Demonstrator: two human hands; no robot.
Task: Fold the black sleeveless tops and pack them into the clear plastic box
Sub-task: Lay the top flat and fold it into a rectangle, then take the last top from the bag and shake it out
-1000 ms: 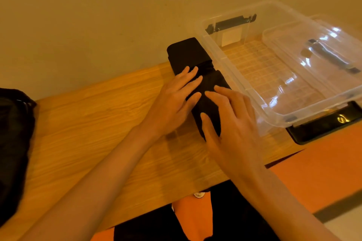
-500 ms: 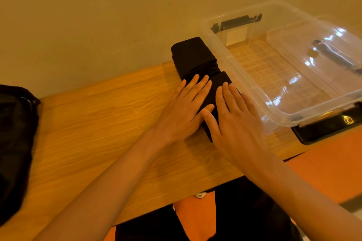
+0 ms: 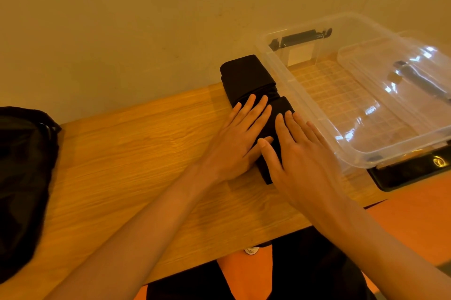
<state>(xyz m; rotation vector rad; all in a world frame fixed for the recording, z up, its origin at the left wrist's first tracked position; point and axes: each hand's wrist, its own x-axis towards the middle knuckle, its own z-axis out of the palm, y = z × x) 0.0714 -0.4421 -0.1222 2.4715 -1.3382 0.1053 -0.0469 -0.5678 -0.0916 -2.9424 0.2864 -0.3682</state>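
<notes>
A folded black sleeveless top lies as a narrow strip on the wooden table, its far end against the wall. My left hand rests flat on its left side, fingers spread. My right hand presses flat on the near end of the top, right beside the left hand, thumbs touching. The clear plastic box stands open just right of the top, with nothing but its grid floor showing inside. More black fabric is heaped at the table's left edge.
The box's clear lid with a dark handle leans inside the box on the right. A black latch sits on the box's far wall. A dark tray-like object pokes out under the box's near corner. The wall runs close behind.
Both hands slid a little forward along the top and flattened side by side; the right hand's fingers straightened from a curled press to a flat palm.
</notes>
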